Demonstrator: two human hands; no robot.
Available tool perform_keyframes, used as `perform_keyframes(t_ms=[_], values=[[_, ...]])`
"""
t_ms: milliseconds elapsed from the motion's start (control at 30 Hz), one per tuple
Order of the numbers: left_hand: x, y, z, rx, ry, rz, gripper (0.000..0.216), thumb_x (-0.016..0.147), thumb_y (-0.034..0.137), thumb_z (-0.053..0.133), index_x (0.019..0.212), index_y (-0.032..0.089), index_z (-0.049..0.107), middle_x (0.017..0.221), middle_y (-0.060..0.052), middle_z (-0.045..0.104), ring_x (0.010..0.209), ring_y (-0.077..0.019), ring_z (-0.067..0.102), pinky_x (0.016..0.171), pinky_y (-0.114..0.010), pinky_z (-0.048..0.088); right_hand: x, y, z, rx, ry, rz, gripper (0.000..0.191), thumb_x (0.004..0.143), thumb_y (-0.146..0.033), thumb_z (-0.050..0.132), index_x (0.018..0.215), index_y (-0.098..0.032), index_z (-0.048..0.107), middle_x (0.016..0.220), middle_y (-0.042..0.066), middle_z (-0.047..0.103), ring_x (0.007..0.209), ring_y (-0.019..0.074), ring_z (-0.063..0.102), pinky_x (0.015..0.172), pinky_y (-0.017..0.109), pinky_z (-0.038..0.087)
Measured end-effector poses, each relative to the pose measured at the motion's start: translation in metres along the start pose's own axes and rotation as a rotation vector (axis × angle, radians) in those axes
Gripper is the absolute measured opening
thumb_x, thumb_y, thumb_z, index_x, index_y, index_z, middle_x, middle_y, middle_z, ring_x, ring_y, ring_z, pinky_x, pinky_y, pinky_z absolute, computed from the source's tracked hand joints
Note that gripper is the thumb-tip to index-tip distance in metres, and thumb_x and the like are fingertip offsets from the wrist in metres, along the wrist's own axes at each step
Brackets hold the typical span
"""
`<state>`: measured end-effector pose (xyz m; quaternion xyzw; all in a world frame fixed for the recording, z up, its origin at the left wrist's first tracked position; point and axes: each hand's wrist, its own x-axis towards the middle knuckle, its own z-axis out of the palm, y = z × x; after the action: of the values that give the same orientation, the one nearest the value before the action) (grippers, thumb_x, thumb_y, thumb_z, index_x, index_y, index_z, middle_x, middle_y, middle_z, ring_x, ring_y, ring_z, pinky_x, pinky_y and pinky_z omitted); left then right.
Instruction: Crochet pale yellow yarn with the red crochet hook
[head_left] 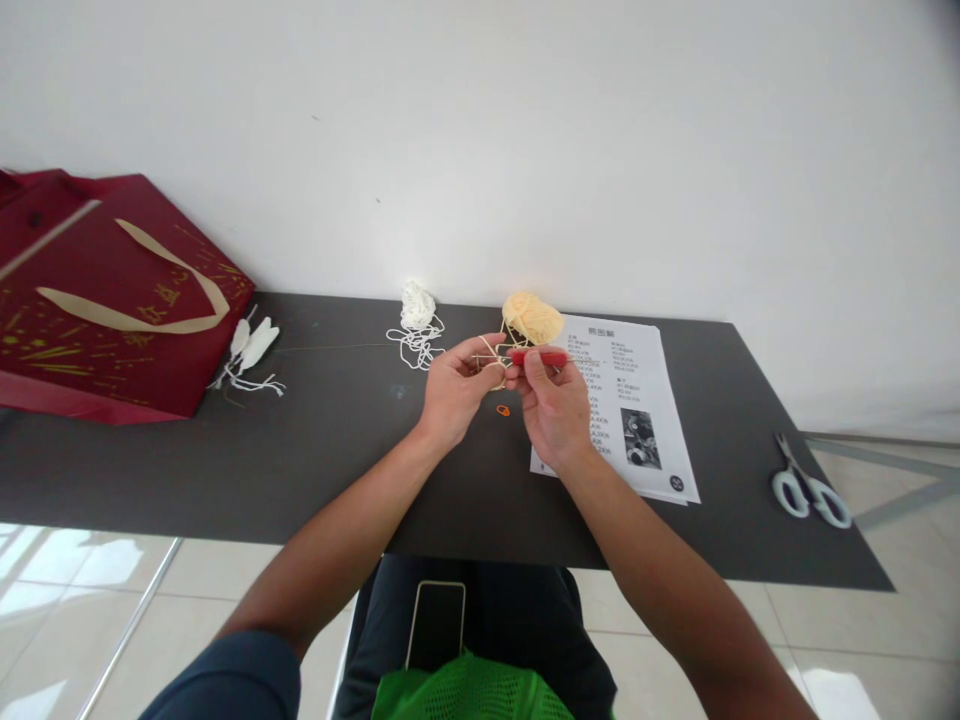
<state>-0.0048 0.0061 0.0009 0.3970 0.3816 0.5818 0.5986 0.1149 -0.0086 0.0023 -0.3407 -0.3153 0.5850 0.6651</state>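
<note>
My right hand [553, 400] is closed around a red-handled crochet hook [540, 356], held level above the dark table [337, 470]. My left hand [456, 385] pinches a strand of pale yellow yarn right at the hook's tip. The strand runs back to a yellow yarn ball [532, 318] lying just beyond both hands. A small orange ring [502, 410] rests on the table beneath my hands.
A printed instruction sheet [637, 410] lies under my right wrist. White yarn [417, 315] sits left of the yellow ball, white knitted pieces [251, 350] beside a red gift bag [105, 300]. Scissors [810, 488] lie at the right edge. A phone [436, 622] rests on my lap.
</note>
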Motion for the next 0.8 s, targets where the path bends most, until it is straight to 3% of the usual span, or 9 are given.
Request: perform_keyframes(t_ms=[367, 633, 800], values=[[-0.0018, -0.0001, 0.0006, 0.094, -0.004, 0.027, 0.044, 0.072, 0.015, 0.077, 0.115, 0.017, 0.074, 0.078, 0.000, 0.072, 0.066, -0.0118, 0.068, 0.071, -0.028, 0.059, -0.0006, -0.0009, 0.0007, 0.004, -0.010, -0.018, 0.020, 0.085, -0.035, 0.079, 0.090, -0.022, 0.064, 0.090, -0.001, 0.077, 0.068, 0.0097, 0.067, 0.066, 0.025, 0.059], [-0.0024, 0.0004, 0.0002, -0.054, -0.013, 0.010, 0.039, 0.070, 0.017, 0.081, 0.108, 0.019, 0.077, 0.079, 0.001, 0.072, 0.067, -0.0099, 0.066, 0.071, -0.026, 0.057, 0.0015, -0.0004, -0.0030, 0.014, -0.019, 0.005, 0.020, 0.086, -0.037, 0.078, 0.090, -0.023, 0.065, 0.093, 0.000, 0.077, 0.070, 0.0087, 0.067, 0.064, 0.022, 0.057], [-0.0035, 0.0027, 0.0026, 0.022, 0.033, 0.060, 0.038, 0.068, 0.016, 0.080, 0.106, 0.019, 0.077, 0.075, 0.002, 0.070, 0.065, -0.0104, 0.065, 0.068, -0.025, 0.054, 0.0011, -0.0059, -0.0026, -0.016, -0.030, -0.001, 0.020, 0.086, -0.038, 0.078, 0.088, -0.022, 0.066, 0.092, 0.000, 0.076, 0.069, 0.0087, 0.065, 0.063, 0.022, 0.055]])
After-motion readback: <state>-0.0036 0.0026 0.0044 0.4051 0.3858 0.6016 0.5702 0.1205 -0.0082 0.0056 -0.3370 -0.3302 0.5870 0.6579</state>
